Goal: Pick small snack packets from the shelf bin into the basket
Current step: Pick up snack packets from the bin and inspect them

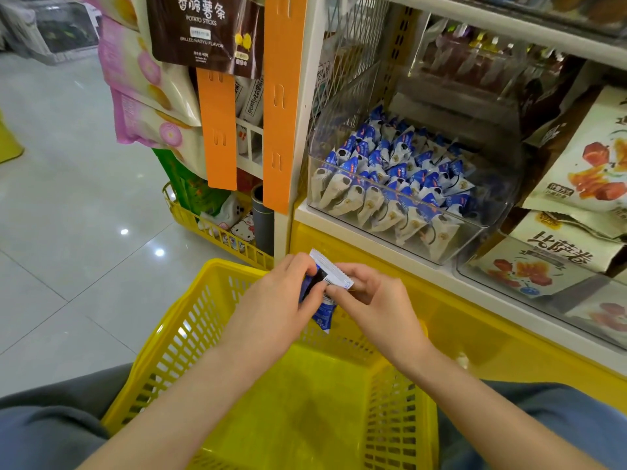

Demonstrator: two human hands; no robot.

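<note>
A clear plastic shelf bin [471, 242] holds several small blue-and-white snack packets [397, 171]. Below it, a yellow plastic basket [176, 337] rests between my knees; its bottom looks bare. Over the basket's far rim, both hands hold blue-and-white packets [326, 308]. My left hand [274, 307] grips them from the left with curled fingers. My right hand [373, 300] pinches the white crimped end of one packet from the right. How many packets are held is hidden by the fingers.
Larger snack bags [583, 157] fill clear bins to the right. Orange hanging strips [217, 130] and hung bags [203, 28] stand at the shelf's left end, with a smaller yellow basket [217, 232] of goods on the tiled floor [68, 198].
</note>
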